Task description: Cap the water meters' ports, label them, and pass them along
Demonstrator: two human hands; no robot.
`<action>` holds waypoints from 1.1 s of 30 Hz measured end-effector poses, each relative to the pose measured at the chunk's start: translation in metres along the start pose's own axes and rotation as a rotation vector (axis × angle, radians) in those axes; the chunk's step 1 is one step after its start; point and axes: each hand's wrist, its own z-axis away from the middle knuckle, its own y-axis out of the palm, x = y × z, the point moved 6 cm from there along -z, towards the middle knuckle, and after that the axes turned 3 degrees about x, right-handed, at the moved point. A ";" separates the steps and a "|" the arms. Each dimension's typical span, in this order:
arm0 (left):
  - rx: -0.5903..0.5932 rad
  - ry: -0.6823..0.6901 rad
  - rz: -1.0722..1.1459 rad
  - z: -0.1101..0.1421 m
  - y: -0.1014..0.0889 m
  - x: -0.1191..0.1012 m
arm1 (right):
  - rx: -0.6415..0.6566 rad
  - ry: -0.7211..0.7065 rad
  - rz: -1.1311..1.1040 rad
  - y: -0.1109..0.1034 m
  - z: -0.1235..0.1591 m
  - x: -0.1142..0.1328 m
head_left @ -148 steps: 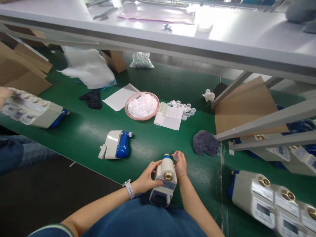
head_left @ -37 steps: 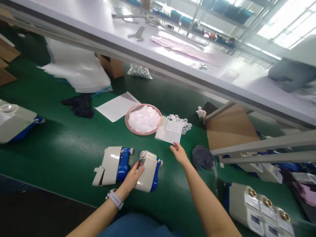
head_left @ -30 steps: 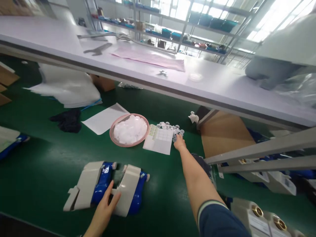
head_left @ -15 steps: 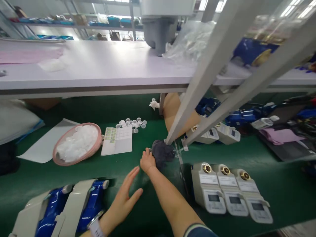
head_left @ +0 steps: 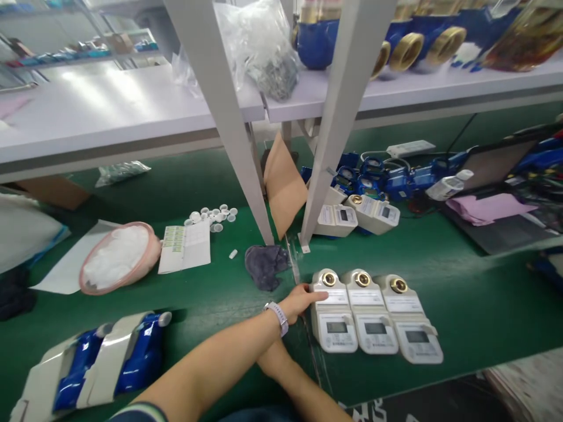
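Observation:
Three beige water meters with displays and brass ports stand in a row on the green bench. My left hand (head_left: 299, 300), with a watch strap on its wrist, is closed on the upper left edge of the leftmost water meter (head_left: 329, 310), thumb across its top. Beside it are the middle water meter (head_left: 372, 310) and the right water meter (head_left: 411, 319). My right hand (head_left: 273, 355) lies under my left forearm, its fingers hidden. A dark grey cloth (head_left: 264, 266) lies crumpled just beyond my left hand, with a small white piece (head_left: 233, 254) left of it.
Two grey posts (head_left: 328, 135) rise from the bench to a white shelf (head_left: 132, 105). At left are a pink basket (head_left: 152, 252) of white pieces, a printed sheet (head_left: 193, 249), white caps (head_left: 215, 215) and blue-and-beige meters (head_left: 114, 357). More meters (head_left: 373, 214) and a laptop (head_left: 497, 170) are at right.
My left hand has moved right, from open over the bench onto the leftmost meter. My right hand has left the cloth and come back under my left arm. The view has turned right.

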 end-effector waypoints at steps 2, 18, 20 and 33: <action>-0.008 0.029 0.023 0.003 0.000 0.004 | 0.107 0.082 -0.105 -0.015 0.023 -0.015; -0.048 0.495 -0.019 0.222 -0.143 0.061 | 0.179 0.586 -0.931 -0.003 -0.009 0.021; -0.093 0.496 -0.049 0.238 -0.156 0.077 | 0.373 0.599 -0.942 0.047 -0.019 0.049; -0.158 0.407 0.157 0.251 -0.246 0.137 | 0.521 0.698 -0.672 0.161 -0.004 0.054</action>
